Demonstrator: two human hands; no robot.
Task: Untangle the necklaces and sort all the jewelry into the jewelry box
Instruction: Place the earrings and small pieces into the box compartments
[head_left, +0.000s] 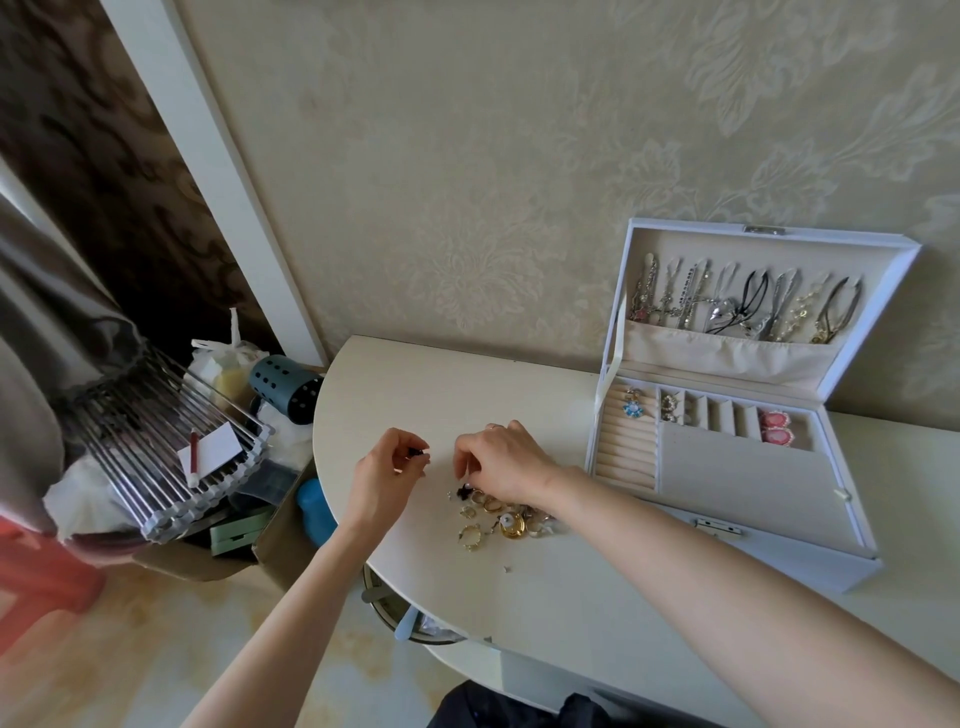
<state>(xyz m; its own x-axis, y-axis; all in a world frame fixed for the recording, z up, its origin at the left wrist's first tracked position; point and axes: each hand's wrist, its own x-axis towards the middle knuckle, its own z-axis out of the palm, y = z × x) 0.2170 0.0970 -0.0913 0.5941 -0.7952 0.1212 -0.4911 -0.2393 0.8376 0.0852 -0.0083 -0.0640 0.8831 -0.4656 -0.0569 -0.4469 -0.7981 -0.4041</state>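
The left hand (387, 465) pinches a small dark earring (415, 453) between fingertips. The right hand (501, 460) — fingers curled down — touches the jewelry pile (498, 514); whether it grips anything, I cannot tell.

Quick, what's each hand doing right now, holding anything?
Left hand: pinched shut on a small dark piece, too small to identify.
Right hand: fingers curled down over the jewelry pile; whether it grips anything cannot be told.

Left of the tabletop's curved edge, a cardboard box (208, 564) on the floor holds clutter: a metal roll-up rack (156, 447) bearing a white card (210, 453) and red pen (194, 451), a perforated teal cup (285, 387), and a blue bottle (316, 512). A patterned curtain (104, 208) hangs behind.
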